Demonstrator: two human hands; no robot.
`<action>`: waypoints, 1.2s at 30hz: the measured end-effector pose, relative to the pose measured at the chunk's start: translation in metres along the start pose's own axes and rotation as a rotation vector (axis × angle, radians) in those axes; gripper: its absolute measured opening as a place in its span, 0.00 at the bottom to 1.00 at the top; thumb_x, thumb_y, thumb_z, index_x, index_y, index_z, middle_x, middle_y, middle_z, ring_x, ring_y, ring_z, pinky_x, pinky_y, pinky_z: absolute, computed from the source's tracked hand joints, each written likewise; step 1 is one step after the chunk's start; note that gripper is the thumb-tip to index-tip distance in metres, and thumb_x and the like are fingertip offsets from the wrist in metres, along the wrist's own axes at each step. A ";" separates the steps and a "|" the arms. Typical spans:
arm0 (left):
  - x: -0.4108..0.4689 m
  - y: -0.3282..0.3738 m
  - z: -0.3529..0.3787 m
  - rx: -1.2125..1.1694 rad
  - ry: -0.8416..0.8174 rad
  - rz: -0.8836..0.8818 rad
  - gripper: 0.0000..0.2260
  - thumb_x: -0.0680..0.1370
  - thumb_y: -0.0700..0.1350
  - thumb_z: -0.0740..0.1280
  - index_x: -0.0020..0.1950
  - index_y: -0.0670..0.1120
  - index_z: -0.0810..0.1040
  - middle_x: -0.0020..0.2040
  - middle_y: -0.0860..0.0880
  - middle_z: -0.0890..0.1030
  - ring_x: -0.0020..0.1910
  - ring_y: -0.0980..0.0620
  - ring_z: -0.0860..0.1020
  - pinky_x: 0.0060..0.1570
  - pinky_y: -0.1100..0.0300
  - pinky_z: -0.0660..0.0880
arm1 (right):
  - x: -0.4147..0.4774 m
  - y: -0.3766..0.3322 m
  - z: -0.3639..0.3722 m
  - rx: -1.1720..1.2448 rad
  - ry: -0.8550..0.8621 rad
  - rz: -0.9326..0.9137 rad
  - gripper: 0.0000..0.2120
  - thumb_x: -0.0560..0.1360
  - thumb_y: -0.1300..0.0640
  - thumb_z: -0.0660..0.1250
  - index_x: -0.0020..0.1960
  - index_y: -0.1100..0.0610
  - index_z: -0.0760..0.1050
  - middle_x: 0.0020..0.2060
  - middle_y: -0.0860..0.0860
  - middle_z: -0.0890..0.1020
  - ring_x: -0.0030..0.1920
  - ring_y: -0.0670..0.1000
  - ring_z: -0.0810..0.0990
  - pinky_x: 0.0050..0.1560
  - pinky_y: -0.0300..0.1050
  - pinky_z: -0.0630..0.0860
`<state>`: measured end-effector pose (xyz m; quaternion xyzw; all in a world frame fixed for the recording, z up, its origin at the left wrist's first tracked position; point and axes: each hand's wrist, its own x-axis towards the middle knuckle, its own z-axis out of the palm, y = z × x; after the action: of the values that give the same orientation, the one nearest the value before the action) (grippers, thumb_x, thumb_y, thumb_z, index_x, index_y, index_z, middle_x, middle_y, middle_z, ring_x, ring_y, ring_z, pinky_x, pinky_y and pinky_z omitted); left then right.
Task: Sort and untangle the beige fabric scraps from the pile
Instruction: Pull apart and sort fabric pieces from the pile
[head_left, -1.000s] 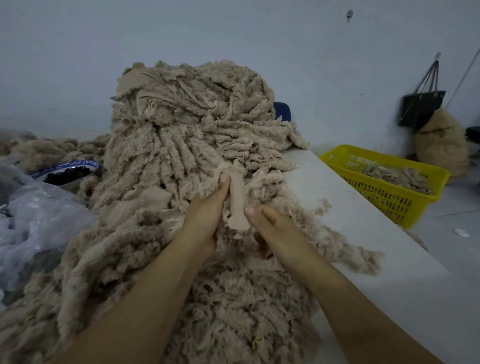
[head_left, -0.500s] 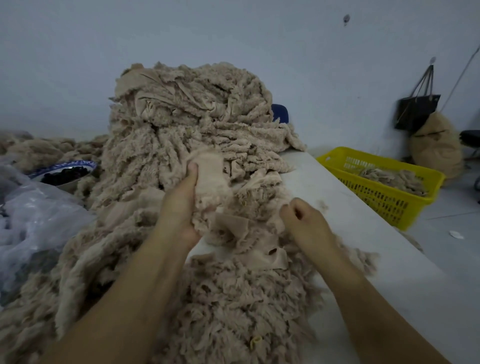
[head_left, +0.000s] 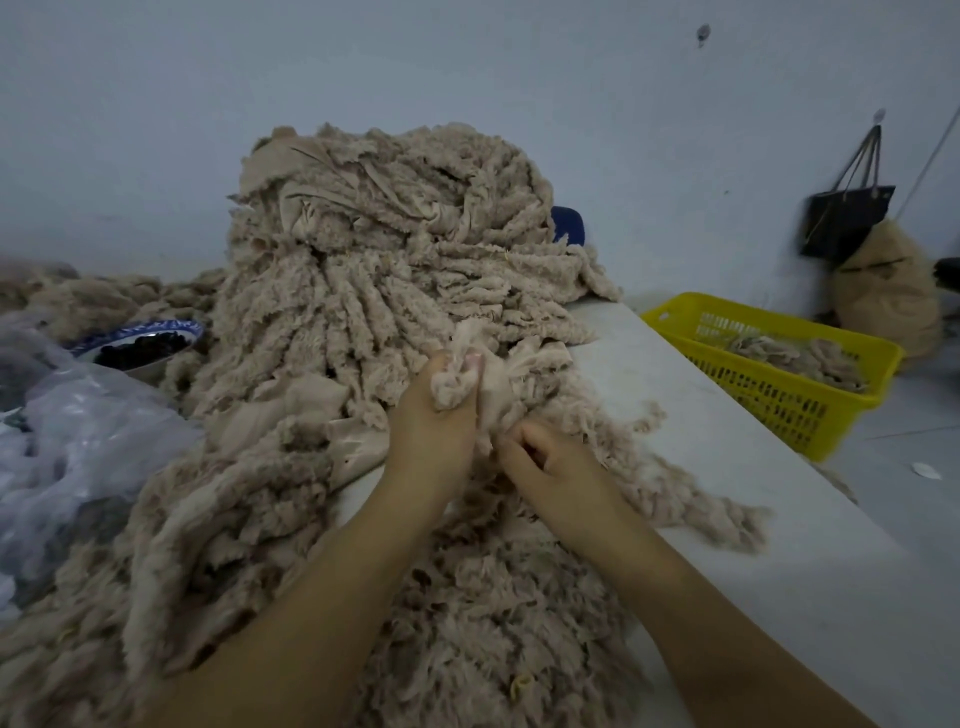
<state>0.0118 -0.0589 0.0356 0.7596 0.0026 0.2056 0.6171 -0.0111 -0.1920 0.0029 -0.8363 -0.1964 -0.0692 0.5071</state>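
A tall pile of beige fuzzy fabric scraps (head_left: 374, 270) fills the middle of the white table (head_left: 727, 467) and spills toward me. My left hand (head_left: 431, 415) grips a bunched beige scrap (head_left: 457, 379) at the pile's front right. Just below and right of it, my right hand (head_left: 550, 462) has its fingers curled and pinches the lower part of the same strip of fabric. Both hands touch over the loose scraps lying in front of me.
A yellow plastic basket (head_left: 779, 395) with some beige scraps stands right of the table. A blue-rimmed bowl of dark things (head_left: 140, 345) and a clear plastic bag (head_left: 67, 447) lie at left. A black bag (head_left: 847, 218) hangs on the wall above a stuffed sack (head_left: 883, 291).
My left hand has come down and to the right with the scrap bunched in it. My right hand has moved left to meet it and taken hold of the fabric.
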 end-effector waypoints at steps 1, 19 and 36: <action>0.001 -0.001 0.000 -0.051 0.027 -0.025 0.13 0.82 0.57 0.61 0.39 0.56 0.72 0.31 0.52 0.78 0.28 0.58 0.76 0.28 0.61 0.73 | 0.001 0.002 0.000 -0.004 -0.004 0.006 0.17 0.83 0.50 0.59 0.37 0.50 0.64 0.31 0.38 0.70 0.30 0.41 0.67 0.34 0.35 0.64; -0.007 0.006 -0.003 -0.550 -0.334 -0.389 0.12 0.75 0.52 0.71 0.46 0.45 0.88 0.43 0.44 0.87 0.42 0.51 0.86 0.34 0.62 0.80 | 0.001 0.002 -0.007 0.033 0.078 -0.042 0.12 0.73 0.32 0.64 0.52 0.35 0.71 0.48 0.37 0.75 0.45 0.39 0.77 0.40 0.32 0.73; -0.009 -0.045 0.008 0.512 -0.808 0.206 0.15 0.80 0.54 0.65 0.67 0.59 0.74 0.56 0.62 0.70 0.57 0.62 0.69 0.51 0.75 0.66 | 0.017 0.055 -0.030 -0.042 0.452 0.215 0.07 0.82 0.47 0.60 0.55 0.46 0.75 0.52 0.44 0.78 0.51 0.42 0.78 0.45 0.27 0.70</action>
<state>0.0169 -0.0577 -0.0112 0.9023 -0.2618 -0.0529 0.3385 0.0292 -0.2362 -0.0223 -0.8262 0.0134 -0.2043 0.5249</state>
